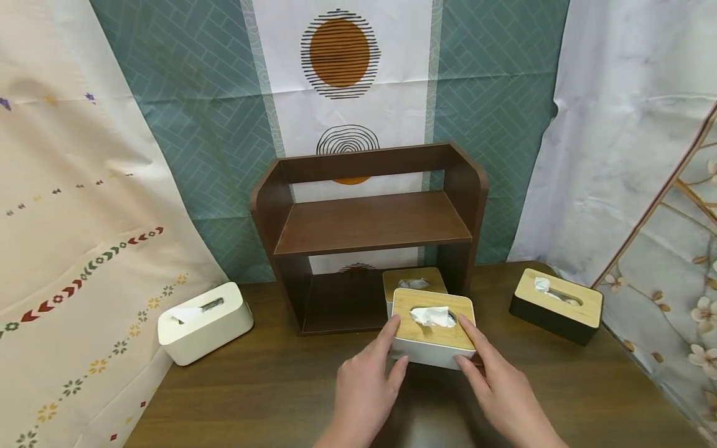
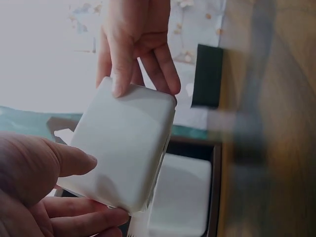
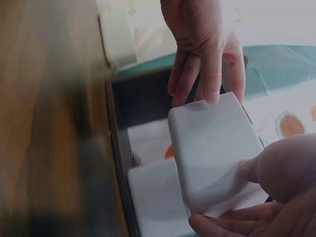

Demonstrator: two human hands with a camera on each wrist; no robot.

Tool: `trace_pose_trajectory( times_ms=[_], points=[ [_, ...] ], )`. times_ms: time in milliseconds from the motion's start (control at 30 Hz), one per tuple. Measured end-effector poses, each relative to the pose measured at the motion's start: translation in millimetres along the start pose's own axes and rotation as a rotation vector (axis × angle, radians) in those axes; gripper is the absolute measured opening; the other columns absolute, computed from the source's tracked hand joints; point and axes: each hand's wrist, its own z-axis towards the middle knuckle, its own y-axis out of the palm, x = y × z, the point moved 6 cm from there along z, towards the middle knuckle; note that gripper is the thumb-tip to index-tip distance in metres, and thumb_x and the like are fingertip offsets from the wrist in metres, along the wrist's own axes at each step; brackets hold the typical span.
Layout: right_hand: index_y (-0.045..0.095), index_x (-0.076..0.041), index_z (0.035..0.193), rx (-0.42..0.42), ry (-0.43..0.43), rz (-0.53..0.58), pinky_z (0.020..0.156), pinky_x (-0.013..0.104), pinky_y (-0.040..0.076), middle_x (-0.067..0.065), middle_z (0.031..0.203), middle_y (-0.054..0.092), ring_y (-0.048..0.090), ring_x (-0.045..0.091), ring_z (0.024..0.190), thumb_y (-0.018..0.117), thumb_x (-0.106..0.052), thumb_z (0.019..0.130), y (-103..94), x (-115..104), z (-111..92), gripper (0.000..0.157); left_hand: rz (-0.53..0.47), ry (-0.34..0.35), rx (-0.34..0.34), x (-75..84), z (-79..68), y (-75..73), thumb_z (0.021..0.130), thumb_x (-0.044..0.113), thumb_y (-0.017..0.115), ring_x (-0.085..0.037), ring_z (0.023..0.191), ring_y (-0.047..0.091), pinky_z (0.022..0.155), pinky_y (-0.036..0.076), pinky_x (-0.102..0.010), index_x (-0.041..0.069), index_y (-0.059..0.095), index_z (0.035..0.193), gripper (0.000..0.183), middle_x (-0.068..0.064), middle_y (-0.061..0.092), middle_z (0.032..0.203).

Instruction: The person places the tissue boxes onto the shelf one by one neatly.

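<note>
**Left hand [image 1: 366, 376] and right hand [image 1: 498, 382] grip a white tissue box [image 1: 434, 341] in front of the brown shelf unit [image 1: 370, 221]**

The white tissue box is held between both hands above the wooden table [image 1: 313, 398], just in front of the shelf unit's lower right corner. The left hand grips its left end, index finger on the lid's edge and thumb low on the front wall. The right hand grips the right end the same way, its thumb likewise low on the front. The lid is pale wood, and a white tissue [image 1: 431, 316] sticks up through its oval opening.

Just behind the held box, a second wood-lidded box [image 1: 435, 280] sits on the shelf unit's lower level, near the right side panel; the held box hides part of it. The upper shelf [image 1: 372, 221] lies above both boxes.

The shelf unit stands at the table's back edge, with a teal and white cloth [image 1: 213, 124] hanging behind it. By the table's left edge, a cream tissue box [image 1: 207, 330] lies at an angle. Toward the back right corner stands a black box with a wooden lid [image 1: 554, 308], near the pale cloth [image 1: 616, 155] at the table's right edge.
</note>
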Motion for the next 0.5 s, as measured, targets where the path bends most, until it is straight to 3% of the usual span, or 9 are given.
trace_pose_trajectory(
  times_ms=[167, 500],
  points=[
    [0.037, -0.036, 0.173, 0.018, -0.083, 0.036, 0.087, 0.041, 0.062, 0.005, 0.142, 0.071, 0.072, 0.012, 0.108, 0.075, -0.022, 0.108, 12.5, -23.7, 7.4, 0.076, 0.034, -0.066, 0.033, -19.3, -5.7, -18.2, 0.090, 0.020, 0.094, -0.020, 0.088, 0.081, 0.063, 0.060, -0.042, 0.023, 0.059, 0.158, 0.077, -0.004, 0.084, 0.108],
    [0.040, -0.038, 0.172, -0.015, -0.168, 0.083, 0.090, 0.043, 0.063, 0.006, 0.156, 0.063, 0.074, 0.013, 0.108, 0.077, -0.023, 0.107, 42.1, -56.3, 29.1, 0.076, 0.083, -0.219, 0.031, -52.0, -10.2, -41.0, 0.091, 0.020, 0.093, -0.028, 0.089, 0.081, 0.065, 0.060, -0.048, 0.025, 0.059, 0.158, 0.076, -0.007, 0.083, 0.114]
  ],
)
